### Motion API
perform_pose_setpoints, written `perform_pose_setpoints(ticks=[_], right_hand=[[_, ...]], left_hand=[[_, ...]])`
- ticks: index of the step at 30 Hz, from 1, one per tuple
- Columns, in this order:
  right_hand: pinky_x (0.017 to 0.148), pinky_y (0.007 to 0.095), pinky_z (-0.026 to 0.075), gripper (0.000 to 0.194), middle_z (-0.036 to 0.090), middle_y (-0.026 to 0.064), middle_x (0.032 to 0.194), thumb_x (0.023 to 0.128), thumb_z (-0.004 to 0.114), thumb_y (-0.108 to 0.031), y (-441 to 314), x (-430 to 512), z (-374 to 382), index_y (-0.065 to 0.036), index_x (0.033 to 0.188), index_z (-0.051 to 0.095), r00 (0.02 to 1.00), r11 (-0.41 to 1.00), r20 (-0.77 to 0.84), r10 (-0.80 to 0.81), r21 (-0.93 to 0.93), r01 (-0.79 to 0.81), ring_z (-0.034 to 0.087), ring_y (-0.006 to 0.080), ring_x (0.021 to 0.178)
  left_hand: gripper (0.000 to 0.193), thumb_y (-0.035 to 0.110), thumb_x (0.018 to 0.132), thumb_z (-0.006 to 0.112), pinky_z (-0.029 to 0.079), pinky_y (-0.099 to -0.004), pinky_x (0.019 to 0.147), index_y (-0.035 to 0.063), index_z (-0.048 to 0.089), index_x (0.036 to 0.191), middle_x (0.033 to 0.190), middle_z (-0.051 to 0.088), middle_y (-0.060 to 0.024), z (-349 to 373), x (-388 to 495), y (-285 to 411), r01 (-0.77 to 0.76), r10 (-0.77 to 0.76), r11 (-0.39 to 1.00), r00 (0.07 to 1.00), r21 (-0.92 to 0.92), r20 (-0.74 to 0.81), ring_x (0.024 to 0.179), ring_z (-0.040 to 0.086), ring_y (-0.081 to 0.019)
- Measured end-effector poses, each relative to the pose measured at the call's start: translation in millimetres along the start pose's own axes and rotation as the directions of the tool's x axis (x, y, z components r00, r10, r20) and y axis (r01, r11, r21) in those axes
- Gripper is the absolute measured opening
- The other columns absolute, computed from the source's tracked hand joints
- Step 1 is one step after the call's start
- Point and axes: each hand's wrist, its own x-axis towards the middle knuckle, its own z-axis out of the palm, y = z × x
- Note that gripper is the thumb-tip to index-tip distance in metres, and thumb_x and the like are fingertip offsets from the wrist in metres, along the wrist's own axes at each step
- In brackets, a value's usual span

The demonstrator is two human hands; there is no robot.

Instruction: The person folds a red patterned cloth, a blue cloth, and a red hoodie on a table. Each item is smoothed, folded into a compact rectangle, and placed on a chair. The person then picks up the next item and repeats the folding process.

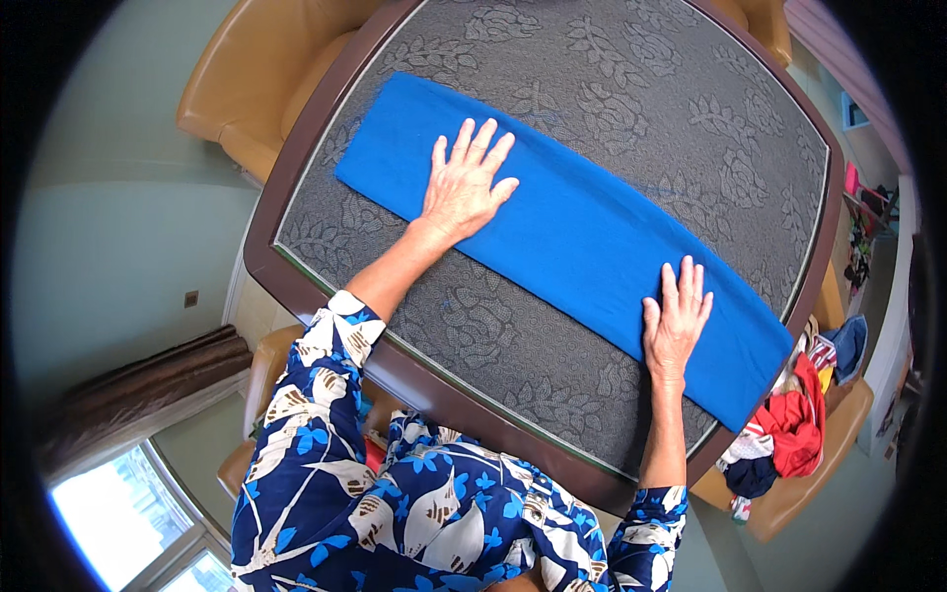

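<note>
A blue cloth [562,222], folded into a long flat strip, lies slantwise across the table [473,318], from the upper left to the right edge. My left hand [467,181] rests flat on its left part, palm down, fingers apart. On the right part lies my right hand [675,318], also palm down, with the thumb apart from the fingers. Neither hand grasps the cloth. The cloth's right end reaches over the table's brown rim.
The table has a dark floral-patterned cover and a brown rim [518,436]. Tan chairs stand around it, one at the upper left [251,66]. A pile of clothes [792,422], with red, white and dark pieces, lies on the chair at the right.
</note>
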Motion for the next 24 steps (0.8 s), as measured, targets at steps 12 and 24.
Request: perform_pose_setpoints(ticks=[12, 24], right_hand=[[0.108, 0.0471, 0.016, 0.052, 0.029, 0.0102, 0.145, 0.087, 0.05, -0.032, 134, -43, -34, -0.015, 0.136, 0.04, 0.973, 0.965, -0.129, 0.19, -0.16, -0.21, 0.023, 0.0279, 0.135], [0.105, 0.0533, 0.022, 0.052, 0.034, 0.0187, 0.139, 0.084, 0.055, -0.03, 102, -38, -33, -0.006, 0.128, 0.045, 0.926, 0.929, -0.194, 0.324, -0.122, -0.351, 0.029, 0.0345, 0.131]], left_hand=[[0.058, 0.045, 0.087, 0.046, 0.027, -0.05, 0.101, 0.0128, 0.039, 0.135, 0.14, 0.035, -0.0129, -7, -12, -133, 0.308, -0.306, 0.949, 0.951, 0.07, -0.038, 0.13, 0.031, -0.0275], [0.044, 0.02, 0.089, 0.054, 0.041, -0.0381, 0.093, 0.0017, 0.044, 0.127, 0.122, 0.051, -0.0151, -29, -99, -141, 0.448, -0.753, 0.559, 0.626, -0.698, -0.203, 0.11, 0.051, -0.0268]])
